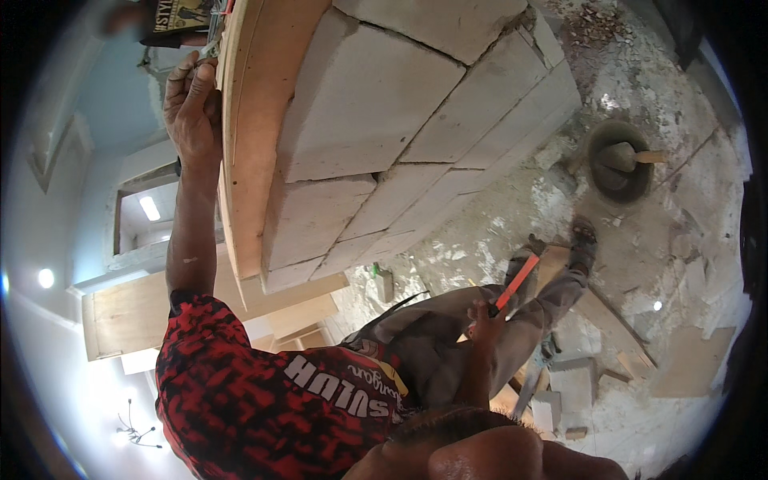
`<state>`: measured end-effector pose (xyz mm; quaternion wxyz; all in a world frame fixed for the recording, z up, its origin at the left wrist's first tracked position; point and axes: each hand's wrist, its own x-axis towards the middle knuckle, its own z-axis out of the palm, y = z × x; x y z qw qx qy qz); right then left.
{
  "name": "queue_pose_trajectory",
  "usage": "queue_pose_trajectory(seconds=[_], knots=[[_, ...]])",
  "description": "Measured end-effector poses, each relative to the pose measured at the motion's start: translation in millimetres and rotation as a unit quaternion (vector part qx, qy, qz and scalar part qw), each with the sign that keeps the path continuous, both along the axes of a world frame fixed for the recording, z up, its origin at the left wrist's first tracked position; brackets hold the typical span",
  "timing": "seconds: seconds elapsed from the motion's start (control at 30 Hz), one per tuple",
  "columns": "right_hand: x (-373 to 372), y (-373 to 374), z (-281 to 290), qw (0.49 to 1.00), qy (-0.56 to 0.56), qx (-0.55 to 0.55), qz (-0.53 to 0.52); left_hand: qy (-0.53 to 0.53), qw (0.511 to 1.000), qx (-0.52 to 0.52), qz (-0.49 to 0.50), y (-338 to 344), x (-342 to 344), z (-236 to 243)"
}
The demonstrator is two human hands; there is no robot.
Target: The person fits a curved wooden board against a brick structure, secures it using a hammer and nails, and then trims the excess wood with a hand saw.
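Note:
My left hand [192, 108] is raised along the outer edge of a curved wooden board [254, 120]. Its thumb and fingers are pinched together against something small and pale at the board's edge, too small to make out. The board runs along a wall of large light grey blocks [368, 88] with thin joints between them. Lower down, beside my leg, my right hand [483, 320] is closed around the dark end of a long straight red tool [516, 284]. What kind of tool it is does not show clearly.
A round dark bucket [596, 164] holding a wooden-handled tool stands on the dusty floor. Wooden planks [612, 320], loose blocks [572, 380] and rubble [592, 28] lie around. A person in a dark printed shirt [182, 16] is at the top left, beyond the board.

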<state>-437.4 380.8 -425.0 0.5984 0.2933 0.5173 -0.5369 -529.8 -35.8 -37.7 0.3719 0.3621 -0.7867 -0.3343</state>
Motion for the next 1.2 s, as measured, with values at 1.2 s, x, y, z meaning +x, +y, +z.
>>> queue_pose_trajectory(seconds=[1.2], knots=[[-33,11,15,0.819,0.53,-0.051,0.212,-0.016,0.999,0.032,0.01,-38,-32,-3]])
